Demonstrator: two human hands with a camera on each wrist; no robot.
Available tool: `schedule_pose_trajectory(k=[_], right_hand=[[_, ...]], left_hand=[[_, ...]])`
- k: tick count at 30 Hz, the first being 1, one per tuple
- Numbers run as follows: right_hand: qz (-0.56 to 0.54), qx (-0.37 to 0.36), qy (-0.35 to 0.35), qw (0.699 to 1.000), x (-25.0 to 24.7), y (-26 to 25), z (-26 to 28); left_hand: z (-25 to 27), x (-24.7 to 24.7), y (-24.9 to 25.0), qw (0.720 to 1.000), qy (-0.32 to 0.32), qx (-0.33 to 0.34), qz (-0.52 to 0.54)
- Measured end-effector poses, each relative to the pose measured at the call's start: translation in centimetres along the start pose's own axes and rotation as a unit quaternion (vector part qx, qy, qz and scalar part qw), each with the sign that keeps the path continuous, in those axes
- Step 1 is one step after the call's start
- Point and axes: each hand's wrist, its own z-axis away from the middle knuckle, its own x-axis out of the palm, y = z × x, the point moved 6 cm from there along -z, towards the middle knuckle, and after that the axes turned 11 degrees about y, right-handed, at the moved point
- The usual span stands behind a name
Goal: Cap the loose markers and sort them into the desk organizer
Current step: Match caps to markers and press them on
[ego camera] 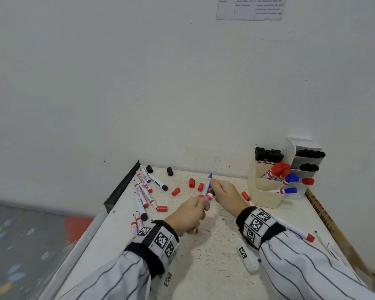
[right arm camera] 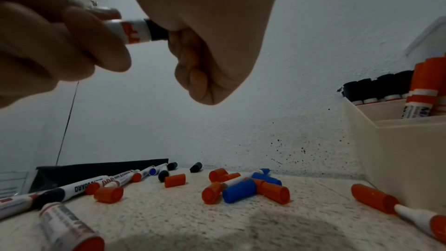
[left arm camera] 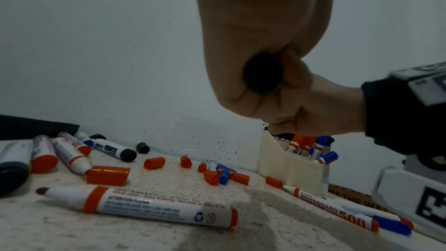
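My left hand (ego camera: 200, 202) grips the white barrel of a black marker (right arm camera: 131, 30) above the table's middle. My right hand (ego camera: 217, 189) pinches the black cap (right arm camera: 156, 30) at the marker's far end; whether the cap is fully seated is hidden by the fingers. The marker's black rear end (left arm camera: 264, 77) shows inside my left fist (left arm camera: 253, 45). A cream organizer (ego camera: 266, 191) at the back right holds black, red and blue markers. Loose markers (ego camera: 143, 191) lie at the left.
Red caps (ego camera: 192, 182), blue caps (right arm camera: 239, 191) and two black caps (ego camera: 170, 171) are scattered behind my hands, with an uncapped blue marker (ego camera: 208, 184). A white organizer (ego camera: 301, 161) stands behind the cream one. A red-capped marker (ego camera: 290, 228) lies by my right wrist. The table edge (ego camera: 117, 191) runs along the left.
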Motion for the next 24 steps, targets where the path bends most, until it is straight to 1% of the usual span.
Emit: schedule_pose_trajectory(k=[3,6,11,13,15,17,18,19,20,21,22,23,24], right_hand=[[-0.041,-0.011,-0.015,0.999,0.2,0.3,0.3],[-0.064,-0.034,-0.018,0.997,0.4,0.4,0.5],[-0.061,-0.065,-0.027,0.996,0.9,0.0,1.2],[-0.051,-0.077,-0.031,0.995,0.8,-0.2,1.2],[-0.039,-0.078,-0.028,0.996,0.6,-0.2,0.7],[-0.040,-0.067,-0.015,0.997,0.0,-0.1,0.1],[-0.037,-0.060,-0.008,0.997,-0.3,0.0,-0.1],[-0.031,-0.052,-0.003,0.998,-0.7,0.0,-0.4],[-0.028,-0.044,0.002,0.999,-1.0,0.1,-0.6],[-0.030,-0.036,0.008,0.999,-1.4,0.1,-0.8],[-0.032,-0.031,0.019,0.999,-1.9,0.2,-1.0],[-0.032,-0.029,0.039,0.998,-2.6,0.2,-1.3],[-0.032,-0.028,0.064,0.997,-3.4,0.2,-1.6]], left_hand=[[0.6,0.5,-0.3,0.992,-0.054,-0.074,0.089],[0.8,0.7,-0.9,0.979,-0.089,-0.113,0.147],[1.0,0.8,-1.6,0.961,-0.137,-0.156,0.184],[0.9,1.0,-1.6,0.959,-0.139,-0.154,0.192],[0.6,1.1,-1.4,0.964,-0.126,-0.137,0.191],[0.1,1.1,-0.8,0.968,-0.098,-0.116,0.199],[-0.1,1.0,-0.4,0.974,-0.072,-0.104,0.190],[-0.6,0.6,-0.2,0.983,-0.033,-0.092,0.158],[-0.9,0.1,-0.1,0.992,0.014,-0.077,0.097],[-1.2,-0.6,-0.3,0.996,0.062,-0.062,0.020],[-1.4,-1.4,-0.6,0.992,0.104,-0.048,-0.053],[-1.8,-2.2,-1.5,0.981,0.150,-0.050,-0.109],[-2.0,-3.0,-2.6,0.969,0.187,-0.071,-0.144]])
